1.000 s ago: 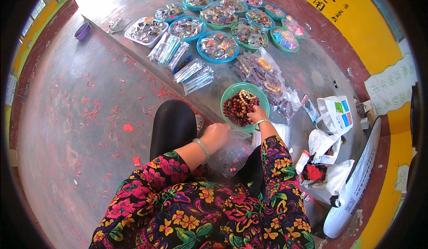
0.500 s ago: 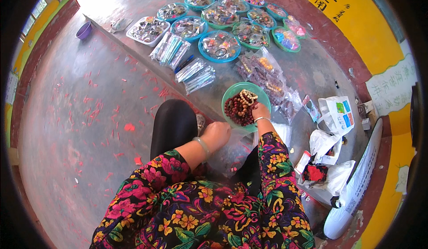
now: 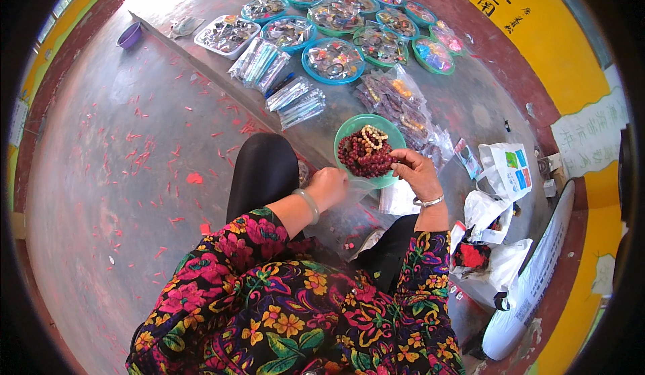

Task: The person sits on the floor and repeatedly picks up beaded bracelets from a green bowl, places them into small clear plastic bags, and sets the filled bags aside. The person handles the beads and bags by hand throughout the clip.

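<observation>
A green bowl (image 3: 349,130) heaped with dark red and cream bead bracelets (image 3: 365,155) sits on the grey ledge in front of me. My right hand (image 3: 415,173), with a thin bracelet on its wrist, rests at the bowl's near right rim, its fingertips pinched on the dark red beads. My left hand (image 3: 328,187), with a pale bangle on the wrist, is closed in a fist just left of the bowl. It grips the top of a clear plastic bag (image 3: 349,224) that hangs below it. Both sleeves are floral.
Several blue and green trays of trinkets (image 3: 334,59) line the ledge farther off, with a white tray (image 3: 225,34) and packets in clear sleeves (image 3: 295,100). White bags (image 3: 500,167) and a long white sack (image 3: 531,288) lie at my right. A purple bowl (image 3: 129,36) stands far left.
My right hand has crept slightly up along the bowl's rim onto the beads. The left hand stays closed on the bag.
</observation>
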`<state>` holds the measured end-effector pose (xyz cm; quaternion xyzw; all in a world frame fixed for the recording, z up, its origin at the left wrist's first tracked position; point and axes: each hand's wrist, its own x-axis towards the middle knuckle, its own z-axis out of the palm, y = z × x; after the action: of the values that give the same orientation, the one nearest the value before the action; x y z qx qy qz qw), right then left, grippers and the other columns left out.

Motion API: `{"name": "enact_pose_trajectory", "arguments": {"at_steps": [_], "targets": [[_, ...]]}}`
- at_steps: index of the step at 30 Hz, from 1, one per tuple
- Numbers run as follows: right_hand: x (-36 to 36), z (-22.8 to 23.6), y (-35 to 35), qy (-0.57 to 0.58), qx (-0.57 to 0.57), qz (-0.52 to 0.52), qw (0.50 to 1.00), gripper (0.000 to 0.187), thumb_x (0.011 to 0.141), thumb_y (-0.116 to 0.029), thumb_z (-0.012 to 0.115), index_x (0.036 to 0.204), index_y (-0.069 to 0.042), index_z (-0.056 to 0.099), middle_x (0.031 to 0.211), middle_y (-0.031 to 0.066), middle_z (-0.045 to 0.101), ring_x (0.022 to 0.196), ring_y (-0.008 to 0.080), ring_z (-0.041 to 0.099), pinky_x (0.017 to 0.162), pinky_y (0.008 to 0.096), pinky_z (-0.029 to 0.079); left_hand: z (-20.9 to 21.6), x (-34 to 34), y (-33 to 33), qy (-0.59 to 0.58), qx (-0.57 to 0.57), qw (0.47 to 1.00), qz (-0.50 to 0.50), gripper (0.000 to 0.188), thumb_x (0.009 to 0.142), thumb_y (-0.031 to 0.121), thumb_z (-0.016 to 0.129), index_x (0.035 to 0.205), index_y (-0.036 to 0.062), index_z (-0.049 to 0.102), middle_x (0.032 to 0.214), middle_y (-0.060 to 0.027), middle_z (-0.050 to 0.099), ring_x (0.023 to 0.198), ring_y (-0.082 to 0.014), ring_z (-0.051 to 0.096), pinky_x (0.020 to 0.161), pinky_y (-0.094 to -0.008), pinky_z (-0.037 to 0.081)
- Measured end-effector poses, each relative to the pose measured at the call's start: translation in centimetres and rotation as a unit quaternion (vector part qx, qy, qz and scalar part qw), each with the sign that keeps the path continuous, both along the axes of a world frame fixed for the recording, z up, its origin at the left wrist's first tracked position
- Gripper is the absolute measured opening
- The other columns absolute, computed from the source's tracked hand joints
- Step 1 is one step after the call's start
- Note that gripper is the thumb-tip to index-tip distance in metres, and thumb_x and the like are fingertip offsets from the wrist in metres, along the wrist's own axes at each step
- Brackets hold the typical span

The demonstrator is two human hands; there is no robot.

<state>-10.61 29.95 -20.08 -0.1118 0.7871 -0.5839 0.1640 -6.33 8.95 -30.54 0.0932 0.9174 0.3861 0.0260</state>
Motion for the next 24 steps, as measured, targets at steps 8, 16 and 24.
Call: {"name": "enact_pose_trajectory", "arguments": {"at_steps": [8, 16, 24], "targets": [[1.8, -0.1, -0.3, -0.004, 0.02, 0.068, 0.997, 0.019, 0.076, -0.004, 0.061, 0.095, -0.002, 0.061, 0.079, -0.0009, 0.058, 0.067, 0.0059, 0.052, 0.06, 0.0209, 0.044, 0.7, -0.1, 0.3, -0.019, -0.016, 1.0, -0.004, 0.016, 0.075, 0.017, 0.053, 0.078, 0.0032, 0.061, 0.071, -0.0201, 0.059, 0.072, -0.037, 0.057, 0.066, -0.0438, 0.046], [1.9, -1.8, -1.3, 0.107, 0.14, 0.149, 0.973, 0.021, 0.073, -0.004, 0.059, 0.093, -0.004, 0.061, 0.08, 0.0049, 0.061, 0.073, 0.0139, 0.057, 0.066, 0.0252, 0.045, 2.3, 0.4, 0.0, -0.01, 0.031, 0.999, -0.044, 0.015, 0.077, 0.017, 0.052, 0.078, 0.0048, 0.06, 0.071, -0.0193, 0.058, 0.071, -0.0373, 0.057, 0.064, -0.0448, 0.045], [2.3, -3.0, -2.9, 0.161, 0.244, 0.208, 0.933, 0.021, 0.069, -0.008, 0.054, 0.089, -0.006, 0.059, 0.083, 0.0114, 0.06, 0.081, 0.0273, 0.058, 0.07, 0.0334, 0.046, 2.1, 0.4, 0.1, 0.018, 0.024, 0.997, -0.071, 0.014, 0.077, 0.015, 0.051, 0.077, 0.0038, 0.059, 0.071, -0.0186, 0.059, 0.071, -0.0365, 0.057, 0.063, -0.0452, 0.045]]}}
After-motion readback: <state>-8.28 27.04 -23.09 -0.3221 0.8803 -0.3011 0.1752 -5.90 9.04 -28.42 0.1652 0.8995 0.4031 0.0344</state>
